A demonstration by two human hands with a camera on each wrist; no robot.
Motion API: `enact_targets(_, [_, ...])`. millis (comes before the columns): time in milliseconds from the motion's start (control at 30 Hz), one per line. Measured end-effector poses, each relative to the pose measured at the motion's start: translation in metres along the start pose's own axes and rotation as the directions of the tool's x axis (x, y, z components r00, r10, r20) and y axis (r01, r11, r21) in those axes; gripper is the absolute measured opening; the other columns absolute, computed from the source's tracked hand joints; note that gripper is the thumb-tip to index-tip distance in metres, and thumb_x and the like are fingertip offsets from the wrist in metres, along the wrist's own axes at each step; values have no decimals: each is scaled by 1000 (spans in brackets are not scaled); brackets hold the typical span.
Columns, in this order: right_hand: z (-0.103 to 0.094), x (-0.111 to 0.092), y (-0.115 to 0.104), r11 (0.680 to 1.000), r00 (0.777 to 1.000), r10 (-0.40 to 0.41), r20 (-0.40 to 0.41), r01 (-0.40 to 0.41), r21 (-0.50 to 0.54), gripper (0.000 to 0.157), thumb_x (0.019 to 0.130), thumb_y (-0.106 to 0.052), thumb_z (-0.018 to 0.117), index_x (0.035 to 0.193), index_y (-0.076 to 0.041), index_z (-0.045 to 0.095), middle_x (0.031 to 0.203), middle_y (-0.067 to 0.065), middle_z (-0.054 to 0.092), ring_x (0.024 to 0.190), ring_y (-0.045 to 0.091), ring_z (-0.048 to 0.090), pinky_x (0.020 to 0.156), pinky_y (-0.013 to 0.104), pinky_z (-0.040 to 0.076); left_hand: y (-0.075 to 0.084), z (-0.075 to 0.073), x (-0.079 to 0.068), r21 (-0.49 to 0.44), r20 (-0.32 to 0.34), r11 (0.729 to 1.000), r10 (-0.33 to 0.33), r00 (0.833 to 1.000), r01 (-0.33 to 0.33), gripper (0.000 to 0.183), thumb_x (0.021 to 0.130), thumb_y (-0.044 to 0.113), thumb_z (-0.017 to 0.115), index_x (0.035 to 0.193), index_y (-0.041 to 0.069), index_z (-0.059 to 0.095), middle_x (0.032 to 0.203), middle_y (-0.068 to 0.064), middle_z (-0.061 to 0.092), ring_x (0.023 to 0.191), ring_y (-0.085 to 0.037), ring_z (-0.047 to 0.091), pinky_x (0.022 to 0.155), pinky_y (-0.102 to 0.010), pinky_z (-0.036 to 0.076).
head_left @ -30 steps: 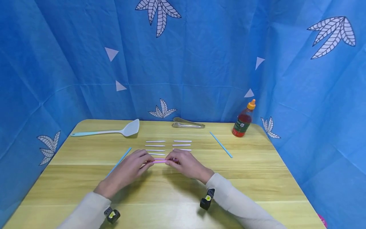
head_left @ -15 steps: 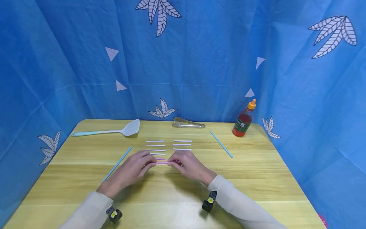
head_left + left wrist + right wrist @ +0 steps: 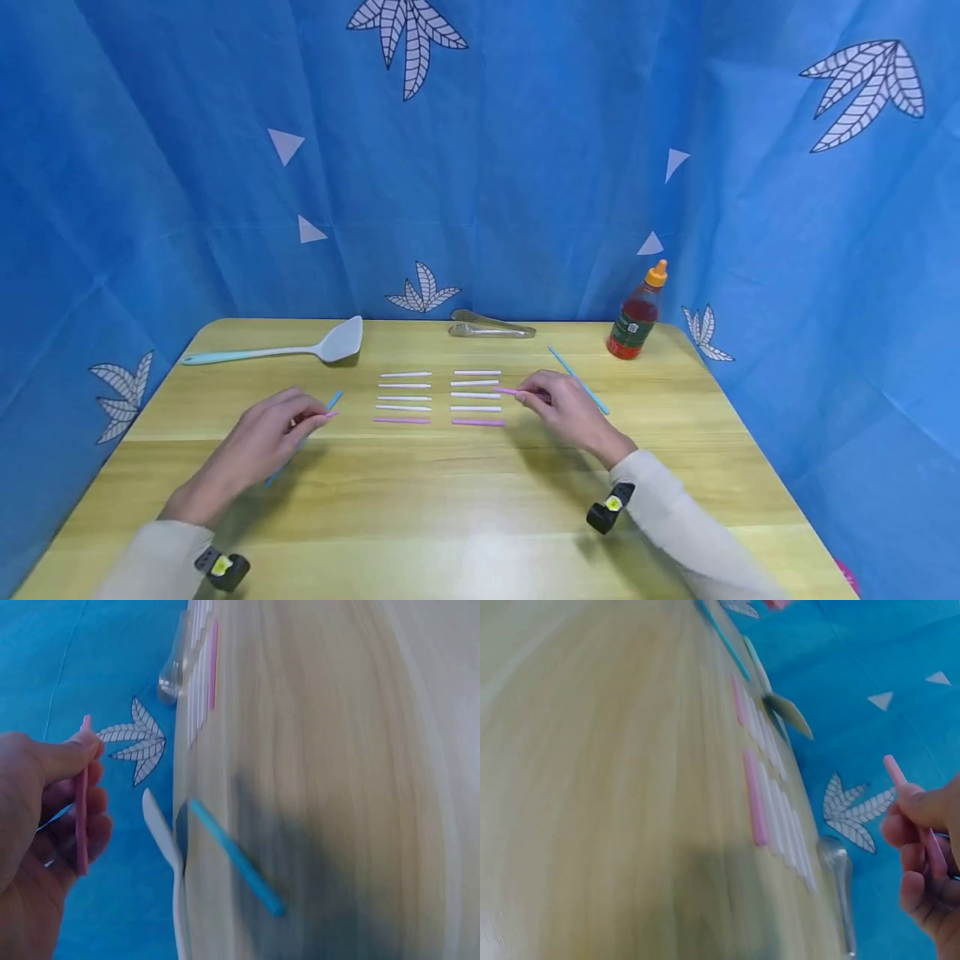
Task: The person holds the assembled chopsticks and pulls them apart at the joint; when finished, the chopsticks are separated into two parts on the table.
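My left hand [image 3: 262, 442] pinches a short pink straw [image 3: 82, 817] between thumb and fingers, above a blue straw [image 3: 335, 400] on the left of the table. On the other side, my right hand [image 3: 570, 412] holds a second short pink straw [image 3: 894, 771], its tip pointing left over the end of the right column. Between the hands lie two columns of short straws: several white straws [image 3: 404, 398] on the left with a pink straw [image 3: 402, 421] nearest me, and several white straws [image 3: 476, 396] on the right, also ending in a pink straw [image 3: 477, 422].
A spatula [image 3: 341, 340] lies at the back left and metal tongs [image 3: 491, 331] at the back middle. A sauce bottle [image 3: 636, 312] stands at the back right. Another blue straw [image 3: 592, 393] lies behind my right hand. A blue curtain [image 3: 480, 167] hangs behind the wooden table [image 3: 450, 517].
My hands have parted from the pink straw they held together, left hand to the left, right hand to the right, each now with a pink straw. The front pink straws are uncovered.
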State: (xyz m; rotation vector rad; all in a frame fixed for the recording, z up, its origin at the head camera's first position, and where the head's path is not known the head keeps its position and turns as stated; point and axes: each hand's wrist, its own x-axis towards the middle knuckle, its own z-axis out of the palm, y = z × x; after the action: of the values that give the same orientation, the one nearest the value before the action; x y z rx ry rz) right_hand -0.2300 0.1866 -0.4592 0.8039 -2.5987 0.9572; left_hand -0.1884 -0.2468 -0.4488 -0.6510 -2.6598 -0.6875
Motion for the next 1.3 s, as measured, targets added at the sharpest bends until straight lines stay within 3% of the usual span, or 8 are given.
enact_targets(67, [-7, 0, 7, 999, 999, 33, -2, -33, 5, 10, 103, -16, 76, 99, -10, 82, 83, -5, 66, 70, 4, 48, 60, 25, 40, -7, -7, -3, 16, 31, 1000, -26, 999, 25, 7, 102, 14, 78, 104, 20, 80, 95, 12, 69, 79, -1, 57, 66, -28, 51])
enact_targets(167, [-3, 1, 11, 1000, 1000, 7, 22, -7, 4, 13, 105, -23, 76, 105, -13, 84, 90, -5, 69, 78, 5, 55, 68, 25, 48, -9, -4, -1, 35, 62, 999, 20, 998, -22, 10, 103, 14, 76, 111, 20, 81, 105, 9, 73, 88, -7, 65, 74, -34, 59])
enact_targets(367, [23, -2, 3, 998, 992, -45, 116, 49, -31, 9, 103, -20, 77, 108, -14, 83, 96, -6, 68, 85, 6, 59, 75, 25, 54, 1, 19, 11, 37, 120, 989, 139, 983, -144, 20, 98, 2, 78, 114, 15, 81, 106, 4, 74, 101, -17, 72, 88, -42, 64])
enact_targets(567, [46, 0, -10, 982, 973, -119, 196, 144, -122, 7, 103, -19, 77, 106, -13, 79, 92, -5, 66, 85, 9, 59, 77, 28, 56, 13, 41, 24, 12, 215, 993, 116, 970, -121, 18, 100, 5, 77, 116, 14, 80, 114, 0, 77, 111, -22, 73, 99, -47, 63])
enact_targets(833, [60, 0, -16, 965, 967, -145, 208, 184, -184, 7, 101, -20, 79, 103, -13, 79, 86, -5, 66, 81, 10, 57, 74, 26, 55, 23, 72, 38, 3, 245, 980, 191, 951, -197, 8, 102, 12, 77, 108, 18, 79, 109, 4, 78, 108, -21, 74, 98, -45, 62])
enact_targets(1000, [60, -1, -17, 960, 961, -156, 230, 202, -193, 6, 101, -18, 79, 103, -12, 81, 88, -5, 65, 83, 10, 58, 76, 26, 56, 27, 84, 40, 8, 287, 981, 182, 941, -192, 8, 104, 14, 75, 107, 21, 78, 109, 5, 76, 107, -20, 72, 96, -44, 62])
enact_targets(1300, [64, -4, -13, 955, 956, -162, 244, 214, -206, 4, 101, -16, 79, 102, -13, 81, 92, -4, 66, 85, 9, 57, 76, 24, 56, 32, 95, 41, 27, 304, 988, 136, 943, -152, 5, 104, 18, 77, 106, 22, 77, 109, 6, 74, 108, -18, 71, 97, -43, 62])
